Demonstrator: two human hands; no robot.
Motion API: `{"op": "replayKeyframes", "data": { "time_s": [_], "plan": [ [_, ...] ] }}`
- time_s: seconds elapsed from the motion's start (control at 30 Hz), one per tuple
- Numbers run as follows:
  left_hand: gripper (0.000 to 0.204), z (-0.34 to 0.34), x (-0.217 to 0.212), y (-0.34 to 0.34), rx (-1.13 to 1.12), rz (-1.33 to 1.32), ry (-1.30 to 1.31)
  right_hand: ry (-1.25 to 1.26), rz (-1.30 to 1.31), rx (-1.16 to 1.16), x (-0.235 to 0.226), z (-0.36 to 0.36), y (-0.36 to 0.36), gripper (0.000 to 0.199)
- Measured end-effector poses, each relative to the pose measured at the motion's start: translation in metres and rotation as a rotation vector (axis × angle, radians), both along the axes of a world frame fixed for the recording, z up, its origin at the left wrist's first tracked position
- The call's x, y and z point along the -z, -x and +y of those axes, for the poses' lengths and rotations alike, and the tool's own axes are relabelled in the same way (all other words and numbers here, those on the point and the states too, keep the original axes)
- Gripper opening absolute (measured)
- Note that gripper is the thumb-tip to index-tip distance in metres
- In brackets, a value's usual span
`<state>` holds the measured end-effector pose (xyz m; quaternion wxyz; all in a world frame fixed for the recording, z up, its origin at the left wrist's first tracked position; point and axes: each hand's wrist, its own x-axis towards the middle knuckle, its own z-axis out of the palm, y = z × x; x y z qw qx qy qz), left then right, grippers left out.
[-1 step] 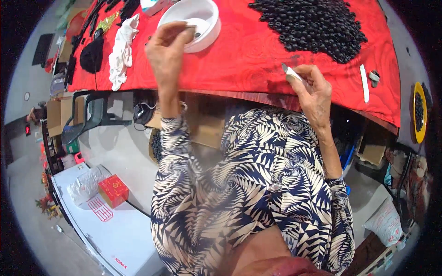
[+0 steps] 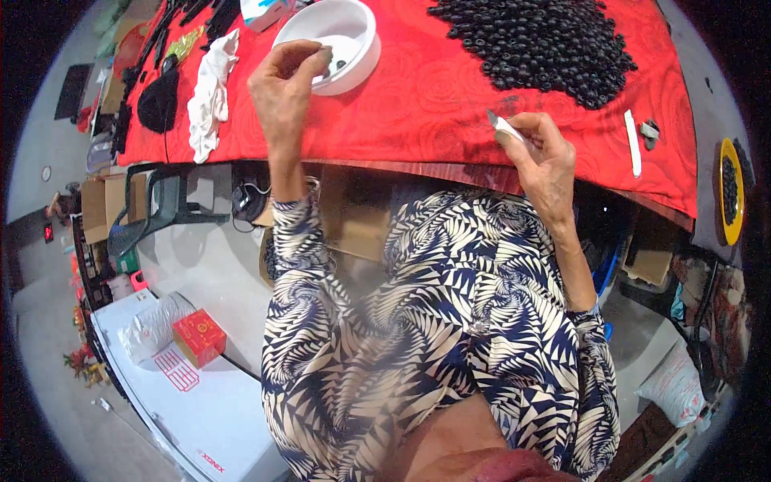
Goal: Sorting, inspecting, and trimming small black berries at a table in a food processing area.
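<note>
1. The right hand (image 2: 549, 157) is closed in a pinch around a small knife (image 2: 506, 127) with a white grip; its dark blade points up and left, over the red cloth (image 2: 426, 120).
2. The left hand (image 2: 281, 88) has thumb and fingertips drawn together at the near left rim of a white bowl (image 2: 361, 68); whether they grip anything, I cannot tell.
3. For good handling, I would keep the blade clear of the left fingers, with a firm, short grip near the blade.
4. A few small dark pieces lie in the bowl; the big pile of black rings (image 2: 546, 52) sits beyond the knife, toward the far edge.
5. The left hand covers part of the bowl, partly blocking the view inside.
6. A white strip (image 2: 634, 145) lies right of the knife hand; a white rag (image 2: 210, 100) and a black pouch (image 2: 158, 103) lie left of the bowl.
</note>
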<state>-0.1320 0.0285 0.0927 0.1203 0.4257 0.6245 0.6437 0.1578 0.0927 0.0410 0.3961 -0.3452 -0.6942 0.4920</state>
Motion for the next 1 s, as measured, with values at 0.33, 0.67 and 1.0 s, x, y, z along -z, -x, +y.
{"op": "replayKeyframes", "data": {
  "time_s": [0.33, 0.67, 1.0],
  "plan": [
    [0.016, 0.026, -0.001, -0.016, -0.015, 0.386, 0.164, -0.062, 0.007, 0.02, 0.001, 0.005, -0.003, 0.015],
    [0.033, 0.119, 0.027, -0.053, 0.542, 0.702, 0.517, -0.02, 0.03, 0.001, 0.0, 0.003, -0.002, 0.016],
    [0.024, 0.111, 0.015, -0.077, 0.643, 0.711, 0.379, -0.03, 0.022, 0.017, 0.011, 0.007, -0.007, 0.016]
  ]
}}
